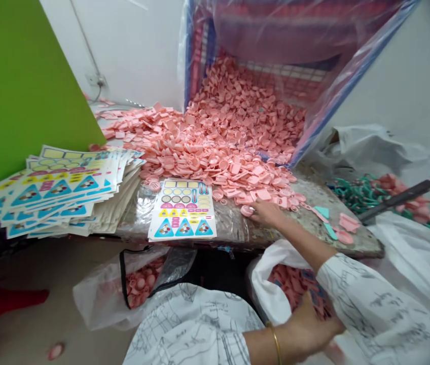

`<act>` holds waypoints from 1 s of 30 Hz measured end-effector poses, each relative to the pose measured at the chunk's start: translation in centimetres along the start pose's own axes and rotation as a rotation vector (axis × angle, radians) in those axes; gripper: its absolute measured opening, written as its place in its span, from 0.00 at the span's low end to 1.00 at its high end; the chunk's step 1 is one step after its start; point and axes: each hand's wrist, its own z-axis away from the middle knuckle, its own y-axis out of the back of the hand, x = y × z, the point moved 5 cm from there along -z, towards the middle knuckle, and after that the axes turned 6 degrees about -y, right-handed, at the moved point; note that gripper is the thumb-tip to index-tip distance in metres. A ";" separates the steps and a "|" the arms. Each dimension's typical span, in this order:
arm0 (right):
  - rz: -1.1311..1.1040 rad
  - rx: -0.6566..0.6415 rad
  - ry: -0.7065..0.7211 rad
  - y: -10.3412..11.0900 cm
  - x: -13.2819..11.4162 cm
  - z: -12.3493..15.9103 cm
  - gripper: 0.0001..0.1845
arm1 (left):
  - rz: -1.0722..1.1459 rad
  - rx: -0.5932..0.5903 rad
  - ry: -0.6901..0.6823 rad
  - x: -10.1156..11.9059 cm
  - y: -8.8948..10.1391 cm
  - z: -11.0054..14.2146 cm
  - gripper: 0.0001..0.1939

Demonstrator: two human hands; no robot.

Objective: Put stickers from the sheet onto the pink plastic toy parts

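A large heap of pink plastic pieces [215, 137], round lids and flat rectangles, spills out of a plastic-sheeted enclosure onto a worn tabletop [336, 238]. My right hand [267, 213] rests on the heap's front edge, fingers extended next to a round pink piece [247, 211]. My left hand [308, 324], with a gold bangle [276, 344] on its wrist, reaches down into a white bag [272, 284] of pink pieces. Its fingers are hidden among them.
A stack of printed sticker sheets [59, 192] lies at the table's left, and a single sheet [182, 210] lies by the heap. Another bag of pink pieces [139, 284] stands on the floor. Green and pink pieces [386, 195] lie at the right behind a dark bar.
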 end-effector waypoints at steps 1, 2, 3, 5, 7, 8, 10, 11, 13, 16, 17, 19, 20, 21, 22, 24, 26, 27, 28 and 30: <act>0.004 -0.005 -0.006 -0.4 0.0 -0.3 0.19 | -0.049 0.046 0.034 0.1 1.0 0.4 0.35; 0.002 -0.009 -0.004 -0.8 0.1 -0.5 0.18 | -0.098 0.090 0.058 0.5 2.1 0.9 0.31; -0.007 -0.014 0.003 -1.2 0.3 -0.7 0.17 | -0.147 0.126 0.058 0.9 3.2 1.4 0.28; -0.037 -0.021 0.018 -1.8 0.7 -1.0 0.16 | -0.146 0.215 0.019 1.8 5.3 2.4 0.24; -0.068 -0.026 0.020 -2.3 1.1 -1.0 0.16 | -0.053 0.284 -0.021 2.3 6.9 3.1 0.24; -0.079 -0.024 0.018 -2.4 1.2 -0.8 0.15 | 0.005 0.290 -0.020 2.3 7.4 3.3 0.24; -0.097 -0.004 0.018 -1.9 1.0 -0.2 0.15 | 0.122 0.266 0.005 2.3 8.2 3.8 0.23; -0.105 0.018 0.028 -1.3 0.6 0.4 0.16 | 0.188 0.252 0.024 2.5 8.8 4.1 0.23; -0.128 0.075 0.085 0.5 -1.0 1.6 0.18 | 0.327 0.270 0.040 3.7 10.9 5.2 0.27; -0.161 0.119 0.288 3.6 -5.7 3.5 0.16 | 0.454 0.406 -0.094 8.1 16.3 7.7 0.34; -0.160 0.117 0.372 4.4 -7.6 4.0 0.15 | 0.447 0.441 -0.175 10.1 18.2 8.6 0.34; -0.152 0.108 0.509 5.8 -11.1 4.4 0.13 | 0.407 0.425 -0.250 13.5 21.0 10.0 0.36; -0.150 0.098 0.565 6.2 -12.7 4.4 0.12 | 0.378 0.385 -0.245 14.7 21.8 10.5 0.37; -0.146 0.083 0.609 6.5 -14.0 4.3 0.12 | 0.345 0.340 -0.228 15.5 22.3 10.9 0.36; -0.142 0.065 0.641 6.7 -15.1 4.2 0.11 | 0.313 0.300 -0.212 16.1 22.5 11.3 0.34; -0.138 0.021 0.685 6.7 -16.5 3.8 0.11 | 0.268 0.264 -0.202 16.4 22.8 11.8 0.25; -0.174 -0.026 0.696 6.7 -17.2 3.4 0.11 | 0.265 0.293 -0.225 16.1 23.2 12.3 0.16; -0.222 -0.048 0.686 6.6 -17.3 3.1 0.11 | 0.275 0.326 -0.240 15.8 23.5 12.5 0.14; -0.286 -0.069 0.656 6.5 -17.3 2.7 0.12 | 0.287 0.372 -0.256 15.7 23.9 12.7 0.14; -0.438 -0.117 0.548 5.9 -17.3 1.5 0.14 | 0.307 0.499 -0.322 15.7 25.2 13.3 0.16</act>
